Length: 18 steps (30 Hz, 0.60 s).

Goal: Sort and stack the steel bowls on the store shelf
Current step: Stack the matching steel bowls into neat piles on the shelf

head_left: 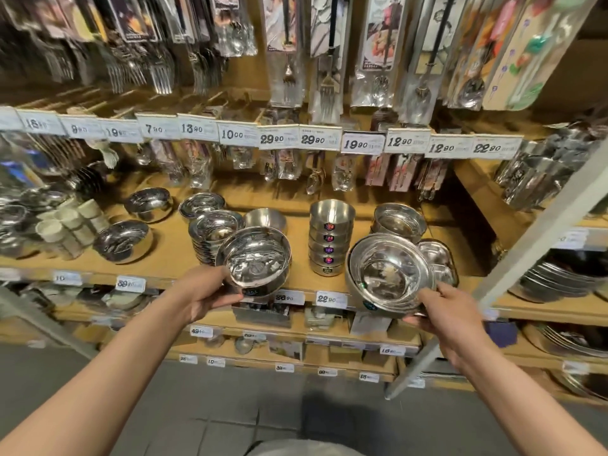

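Left hand [210, 292] grips small bowl [255, 258] by near rim, at shelf edge [158, 274]; matching stack [214, 236] just behind-left, nearer this hand. Right hand [450, 312] holds wide bowl [390, 269], perhaps nested pair, near stickered stack [330, 238].

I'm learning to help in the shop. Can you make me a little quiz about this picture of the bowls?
1. True or false: both hands hold a steel bowl.
2. Which hand holds the wider bowl? A) left B) right
3. Fill in: the stack of bowls with coloured stickers stands ____ the two held bowls.

Key:
1. True. The left hand holds the smaller bowl and the right hand holds the wider bowl.
2. B.
3. Between; the sticker stack stands on the shelf.
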Motion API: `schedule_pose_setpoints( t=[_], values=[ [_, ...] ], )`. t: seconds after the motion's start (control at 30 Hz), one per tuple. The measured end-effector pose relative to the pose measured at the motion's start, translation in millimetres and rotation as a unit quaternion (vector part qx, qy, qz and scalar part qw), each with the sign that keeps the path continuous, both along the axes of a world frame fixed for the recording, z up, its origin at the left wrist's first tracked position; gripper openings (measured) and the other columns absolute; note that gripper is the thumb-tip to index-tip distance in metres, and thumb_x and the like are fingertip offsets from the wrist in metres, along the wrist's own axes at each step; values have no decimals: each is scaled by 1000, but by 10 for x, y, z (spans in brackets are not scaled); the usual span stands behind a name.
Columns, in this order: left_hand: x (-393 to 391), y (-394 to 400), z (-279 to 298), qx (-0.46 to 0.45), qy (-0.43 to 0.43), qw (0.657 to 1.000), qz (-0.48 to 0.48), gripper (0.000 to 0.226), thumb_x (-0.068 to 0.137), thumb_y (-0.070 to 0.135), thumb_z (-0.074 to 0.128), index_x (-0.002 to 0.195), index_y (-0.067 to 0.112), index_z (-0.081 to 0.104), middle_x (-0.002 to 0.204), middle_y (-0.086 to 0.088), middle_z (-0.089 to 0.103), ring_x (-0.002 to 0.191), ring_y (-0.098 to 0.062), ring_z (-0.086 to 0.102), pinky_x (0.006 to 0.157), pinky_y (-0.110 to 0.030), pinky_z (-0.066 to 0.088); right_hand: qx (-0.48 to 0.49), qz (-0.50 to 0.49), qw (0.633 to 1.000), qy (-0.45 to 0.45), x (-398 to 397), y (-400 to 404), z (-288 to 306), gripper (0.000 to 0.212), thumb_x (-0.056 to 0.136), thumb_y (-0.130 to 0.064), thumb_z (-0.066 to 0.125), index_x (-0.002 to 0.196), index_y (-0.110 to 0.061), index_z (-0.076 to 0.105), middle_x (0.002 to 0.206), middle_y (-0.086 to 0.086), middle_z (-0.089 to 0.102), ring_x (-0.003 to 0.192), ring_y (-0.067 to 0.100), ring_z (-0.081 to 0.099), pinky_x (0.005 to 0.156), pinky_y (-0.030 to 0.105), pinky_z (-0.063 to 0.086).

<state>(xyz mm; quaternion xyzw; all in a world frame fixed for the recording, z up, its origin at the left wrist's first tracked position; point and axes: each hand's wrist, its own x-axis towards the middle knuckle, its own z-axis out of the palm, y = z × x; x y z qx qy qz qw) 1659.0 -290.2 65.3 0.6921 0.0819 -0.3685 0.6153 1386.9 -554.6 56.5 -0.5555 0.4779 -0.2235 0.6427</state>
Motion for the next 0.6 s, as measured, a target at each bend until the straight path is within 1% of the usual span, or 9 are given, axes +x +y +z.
schedule_pose_setpoints(
  t=[0.07, 0.1, 0.17, 0.27, 0.3, 0.4, 0.43, 0.53, 0.6],
  values=[
    [70, 203, 44, -4, -4, 1000, 7, 10, 92, -9, 52, 86, -7, 60, 74, -22, 67, 57, -23, 72, 47, -24, 59, 3, 30, 1000, -3, 185, 205, 45, 26, 95, -4, 55, 115, -12, 70, 87, 4, 80, 83, 32, 77, 84, 48, 61],
    [117, 331, 66, -3, -7, 1000, 8, 10, 92, -8, 52, 87, -8, 61, 77, -22, 68, 60, -23, 71, 48, -24, 59, 6, 41, 999, -9, 292, 319, 66, 27, 96, -5, 55, 117, -13, 69, 90, 4, 80, 85, 33, 77, 84, 48, 60],
    [224, 622, 111, 3, -17, 1000, 9, 13, 93, -6, 54, 89, -8, 66, 75, -18, 71, 61, -19, 71, 50, -25, 60, 10, 57, 998, -22, 528, 557, 102, 29, 98, -6, 55, 124, -12, 67, 100, 6, 79, 86, 31, 77, 72, 37, 65],
    [411, 1170, 165, 5, -21, 999, 25, 14, 93, -6, 53, 91, -7, 67, 67, -14, 73, 61, -17, 72, 60, -28, 63, 32, 80, 996, -34, 905, 953, 118, 32, 99, -4, 55, 129, -7, 64, 113, 11, 75, 80, 26, 78, 62, 31, 65],
    [484, 1367, 168, 8, -21, 999, 36, 14, 93, -6, 53, 92, -6, 66, 67, -14, 74, 61, -17, 72, 60, -28, 63, 40, 88, 995, -33, 1030, 1091, 114, 29, 99, -3, 55, 126, -5, 65, 110, 12, 76, 76, 25, 77, 60, 30, 64],
    [704, 1930, 117, 16, -17, 997, 72, 15, 91, -8, 54, 100, -8, 66, 73, -15, 75, 62, -18, 74, 60, -29, 63, 41, 114, 992, -19, 1387, 1501, 73, 21, 96, -1, 57, 111, -3, 70, 90, 13, 79, 67, 28, 76, 52, 29, 62],
    [773, 2084, 83, 17, -17, 996, 84, 17, 91, -7, 55, 104, -8, 66, 76, -16, 76, 62, -18, 74, 60, -29, 63, 36, 124, 992, -16, 1485, 1625, 53, 19, 94, 0, 57, 106, -3, 71, 84, 13, 79, 63, 26, 75, 48, 28, 60],
    [945, 2402, -18, 25, -32, 992, 122, 20, 93, -2, 58, 109, -11, 67, 79, -19, 75, 57, -18, 72, 58, -29, 63, 35, 152, 988, -13, 1718, 1946, -13, 18, 95, 2, 55, 98, -4, 71, 80, 12, 79, 58, 16, 73, 45, 23, 54],
    [1033, 2503, -83, 37, -42, 988, 142, 20, 94, -1, 58, 108, -13, 65, 78, -19, 74, 55, -18, 72, 52, -26, 61, 36, 171, 985, 1, 1808, 2096, -65, 17, 95, 2, 54, 100, -3, 70, 81, 10, 79, 60, 15, 74, 47, 25, 55]
  ],
)
